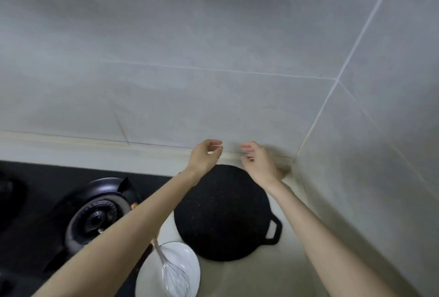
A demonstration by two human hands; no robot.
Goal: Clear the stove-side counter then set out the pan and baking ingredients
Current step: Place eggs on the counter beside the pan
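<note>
A flat round black pan (pixel 221 216) with a loop handle at its right lies on the pale counter (pixel 273 270) beside the stove, in the corner of the tiled walls. Both my hands hover above the pan's far edge, close to the back wall. My left hand (pixel 206 157) has its fingers curled and apart, holding nothing. A short gap to its right, my right hand (pixel 257 162) is likewise loosely curled and empty. A white bowl (pixel 152 273) with a wire whisk (pixel 174 275) in it stands in front of the pan, near the counter's front.
A black gas stove (pixel 47 201) with a round burner (pixel 95 218) fills the left side. Grey tiled walls (pixel 213 59) close the counter off at the back and at the right, leaving a narrow strip of counter right of the pan.
</note>
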